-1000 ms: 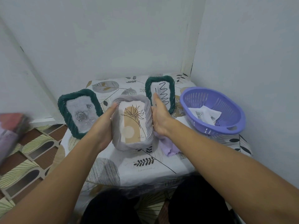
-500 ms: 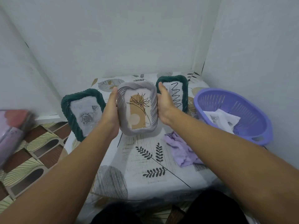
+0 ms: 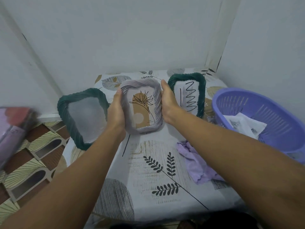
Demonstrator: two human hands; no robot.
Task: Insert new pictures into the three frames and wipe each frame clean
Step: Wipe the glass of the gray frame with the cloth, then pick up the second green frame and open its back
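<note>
At nine o'clock the left green frame (image 3: 84, 117) leans upright at the tabletop (image 3: 148, 171) edge, its lower corner close to the drop to the floor; its glass reads blurred, so you cannot tell what picture it holds. Your left forearm passes just beside it, and a careless pull-back of that elbow could knock it off.

At the centre, your left hand (image 3: 116, 113) and right hand (image 3: 168, 103) each hold a grip on one side edge of the grey frame (image 3: 141, 107), thumbs on the front rim, fingers hidden behind. It shows a flower print, and its bottom edge sits at or just above the tabletop; you cannot tell which. The ribbed rim is rounded, so it may slip if one hand lets go early. If its stand is not out behind, it will likely fall flat when released.

At one o'clock the right green frame (image 3: 187, 95) with the zigzag print stands just behind your right hand; your knuckles could tip it.

At four o'clock the purple cloth (image 3: 194, 161) lies under your right forearm and could get dragged along. At three o'clock the basket (image 3: 264, 116) holds loose prints (image 3: 244, 126).
</note>
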